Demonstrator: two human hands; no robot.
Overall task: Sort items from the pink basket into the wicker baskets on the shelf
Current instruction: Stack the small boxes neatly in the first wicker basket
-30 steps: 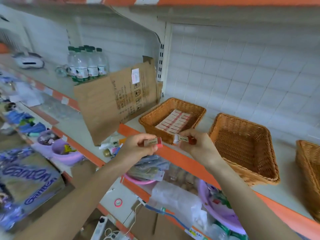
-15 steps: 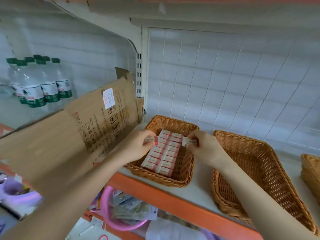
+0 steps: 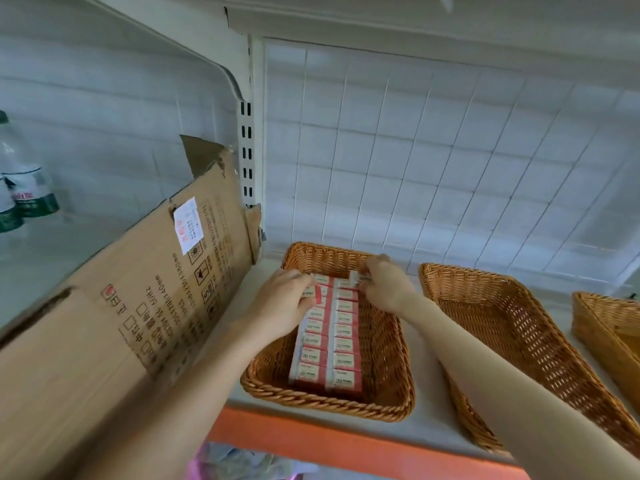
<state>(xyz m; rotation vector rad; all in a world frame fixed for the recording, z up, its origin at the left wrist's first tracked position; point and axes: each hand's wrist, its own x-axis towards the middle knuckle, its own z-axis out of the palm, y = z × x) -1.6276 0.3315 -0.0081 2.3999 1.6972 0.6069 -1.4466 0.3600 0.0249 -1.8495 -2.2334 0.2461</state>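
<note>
Two hands at the far end of the wicker basket [image 3: 325, 407] | left hand [image 3: 287, 299] pinches a red-and-white box [image 3: 313, 293], right hand [image 3: 384, 289] pinches a second box [image 3: 356, 279] | best practice: seat each flush against its row [image 3: 329, 344], label up, then release.

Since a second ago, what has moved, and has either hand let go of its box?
Both hands went forward from the shelf front into the left wicker basket. Left hand still pinches the left box, right hand the right box, now at the far end of the packed rows. Nothing released. Rows, middle basket and cardboard unchanged.
</note>
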